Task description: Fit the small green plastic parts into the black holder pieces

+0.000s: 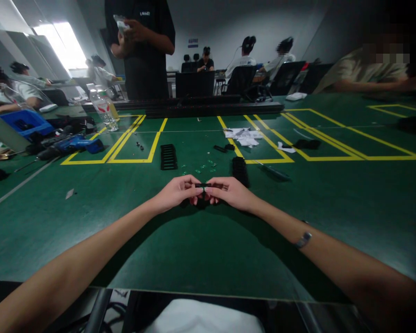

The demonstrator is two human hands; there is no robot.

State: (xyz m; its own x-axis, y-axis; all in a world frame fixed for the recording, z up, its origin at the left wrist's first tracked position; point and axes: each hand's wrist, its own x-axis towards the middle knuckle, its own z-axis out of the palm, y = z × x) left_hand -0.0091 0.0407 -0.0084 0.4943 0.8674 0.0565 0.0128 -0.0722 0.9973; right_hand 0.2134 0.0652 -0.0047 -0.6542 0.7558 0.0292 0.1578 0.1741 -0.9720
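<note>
Green matting covers the desk (201, 249), marked with yellow lines. Both hands meet above it: the left hand (175, 192) and right hand (230, 192) each pinch an end of a small black part (203, 185), held just off the mat. With only fingertips on it, it could slip and roll among the tiny green pieces (203, 167) or against the black trays (168, 157) nearby.

Green table (194, 249) with yellow lines (131, 161); blue bin (24, 121).
</note>
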